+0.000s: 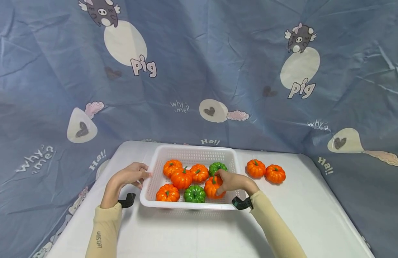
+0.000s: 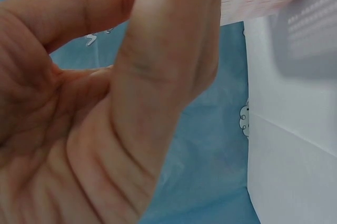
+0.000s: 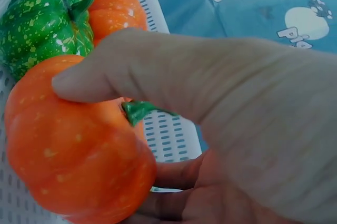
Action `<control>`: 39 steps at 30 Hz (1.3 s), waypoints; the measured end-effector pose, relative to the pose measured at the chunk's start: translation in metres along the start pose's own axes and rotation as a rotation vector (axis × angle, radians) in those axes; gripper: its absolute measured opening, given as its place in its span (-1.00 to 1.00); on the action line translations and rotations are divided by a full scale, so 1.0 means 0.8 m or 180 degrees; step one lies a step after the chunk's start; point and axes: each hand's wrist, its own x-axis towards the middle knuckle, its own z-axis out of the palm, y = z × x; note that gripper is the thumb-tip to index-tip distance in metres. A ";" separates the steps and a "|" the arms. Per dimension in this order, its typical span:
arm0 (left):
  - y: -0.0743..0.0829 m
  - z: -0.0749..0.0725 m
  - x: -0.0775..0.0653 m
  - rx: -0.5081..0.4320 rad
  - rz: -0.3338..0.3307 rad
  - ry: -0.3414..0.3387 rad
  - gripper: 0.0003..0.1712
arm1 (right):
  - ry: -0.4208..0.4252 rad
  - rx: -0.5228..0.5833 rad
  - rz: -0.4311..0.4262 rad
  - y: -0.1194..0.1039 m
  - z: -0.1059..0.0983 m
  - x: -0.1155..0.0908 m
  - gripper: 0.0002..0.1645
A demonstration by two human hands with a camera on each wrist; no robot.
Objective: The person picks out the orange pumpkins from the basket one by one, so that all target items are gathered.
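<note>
A white perforated plastic basket (image 1: 192, 205) sits in the middle of the table, with several orange toy pumpkins and two green ones inside. My right hand (image 1: 232, 181) grips an orange pumpkin (image 3: 79, 145) at the basket's right end, thumb over its top near the green stem and fingers round its side. Behind that pumpkin lies one green pumpkin (image 1: 217, 167); to its left lies the other green pumpkin (image 1: 194, 194). At the basket's left wall, my left hand (image 1: 132, 175) holds the rim with bent fingers, and the basket's slotted side shows past them in the left wrist view.
Two more orange pumpkins, a left one (image 1: 255, 168) and a right one (image 1: 275, 174), lie side by side on the white table (image 1: 302, 208) right of the basket. A blue printed cloth (image 1: 218, 71) hangs behind the table and along both sides.
</note>
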 end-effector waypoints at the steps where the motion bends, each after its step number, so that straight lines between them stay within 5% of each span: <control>1: 0.000 0.000 0.000 0.0002 0.0000 0.0002 -0.36 | 0.0019 0.0044 -0.0015 0.000 -0.001 -0.001 -0.09; 10: -0.002 0.001 0.001 0.0023 0.0030 -0.0002 -0.43 | 0.0391 0.0190 -0.0082 0.004 -0.005 -0.014 -0.10; 18: -0.002 0.000 0.002 0.0000 0.0025 0.0011 -0.43 | 0.0744 0.0711 -0.0087 0.011 -0.015 -0.034 -0.16; 39: -0.002 0.000 0.000 -0.0048 0.0049 -0.0027 -0.41 | 0.0701 0.1059 -0.0497 0.023 -0.036 -0.083 -0.18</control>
